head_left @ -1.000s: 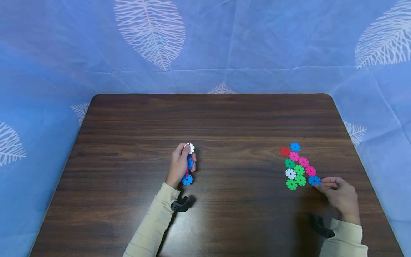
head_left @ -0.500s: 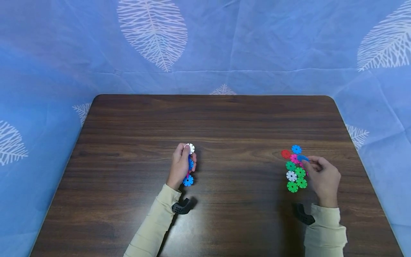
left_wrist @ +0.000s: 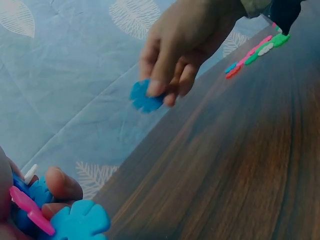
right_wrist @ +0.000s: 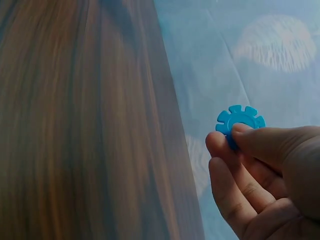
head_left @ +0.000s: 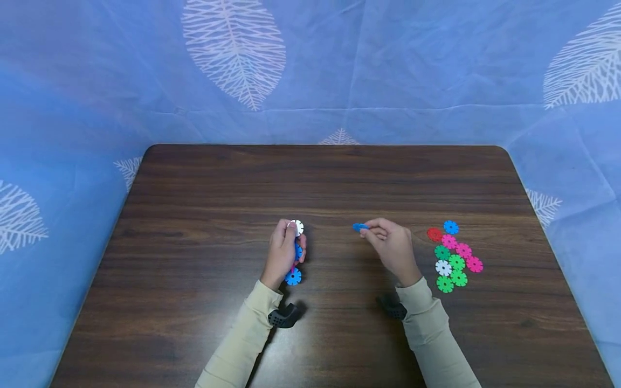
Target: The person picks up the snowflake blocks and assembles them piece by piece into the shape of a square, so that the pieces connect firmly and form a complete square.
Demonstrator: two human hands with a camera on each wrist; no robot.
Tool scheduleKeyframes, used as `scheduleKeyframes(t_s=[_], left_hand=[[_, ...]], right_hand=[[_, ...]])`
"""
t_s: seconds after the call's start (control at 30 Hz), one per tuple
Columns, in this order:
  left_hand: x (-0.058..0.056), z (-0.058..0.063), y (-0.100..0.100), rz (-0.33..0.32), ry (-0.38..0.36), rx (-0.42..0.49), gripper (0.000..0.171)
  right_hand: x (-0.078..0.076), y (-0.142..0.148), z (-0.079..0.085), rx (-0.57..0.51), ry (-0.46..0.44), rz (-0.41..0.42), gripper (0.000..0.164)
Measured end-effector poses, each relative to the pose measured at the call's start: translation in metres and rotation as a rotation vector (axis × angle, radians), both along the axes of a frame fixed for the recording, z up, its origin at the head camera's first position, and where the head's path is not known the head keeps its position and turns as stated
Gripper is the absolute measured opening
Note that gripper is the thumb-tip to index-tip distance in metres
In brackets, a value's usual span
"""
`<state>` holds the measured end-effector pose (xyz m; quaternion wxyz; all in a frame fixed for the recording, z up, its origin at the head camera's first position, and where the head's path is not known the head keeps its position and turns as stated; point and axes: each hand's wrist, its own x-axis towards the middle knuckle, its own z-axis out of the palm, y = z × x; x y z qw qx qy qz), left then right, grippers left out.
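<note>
My left hand (head_left: 282, 252) grips a joined chain of notched plastic discs above the table. A white disc (head_left: 299, 227) is at its top, and a blue disc (head_left: 293, 277) is at the bottom. Pink pieces (left_wrist: 31, 210) show between the blue ones in the left wrist view; the fingers cover part of the chain. Over the middle of the table, my right hand (head_left: 395, 249) pinches a single blue notched disc (right_wrist: 241, 119) between thumb and fingertips. A stretch of table separates this disc from the chain.
On the brown wooden table (head_left: 218, 183), several loose notched discs lie at the right: a blue one (head_left: 450, 227), a red one (head_left: 434, 234), a white one (head_left: 443, 268), plus pink and green ones. Blue leaf-print cloth (head_left: 315, 70) hangs behind.
My right hand has lifted the blue disc from beside the loose discs and carried it left to the middle. The left hand keeps its hold, a little further right in view.
</note>
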<state>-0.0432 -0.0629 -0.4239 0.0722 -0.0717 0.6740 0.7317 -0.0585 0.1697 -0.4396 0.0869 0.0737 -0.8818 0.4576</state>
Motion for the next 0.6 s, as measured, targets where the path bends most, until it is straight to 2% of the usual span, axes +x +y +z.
scheduleKeyframes(t_s=[0.1,0.27,0.37,0.6], left_hand=[[0.001,0.003,0.003,0.010,0.004,0.012,0.021],[-0.003,-0.014,0.005,0.012,-0.003,0.043,0.021],[-0.004,-0.021,0.006,0.014,0.003,0.034,0.021],[-0.004,-0.021,0.009,-0.005,0.004,-0.004,0.023]], right_hand=[[-0.002,-0.016,0.002,-0.030,-0.037,0.059,0.009],[-0.003,-0.039,0.006,-0.090,-0.089,0.130,0.008],[-0.003,-0.050,0.007,-0.125,-0.087,0.151,0.008],[-0.001,-0.062,0.008,-0.127,-0.089,0.169,0.008]])
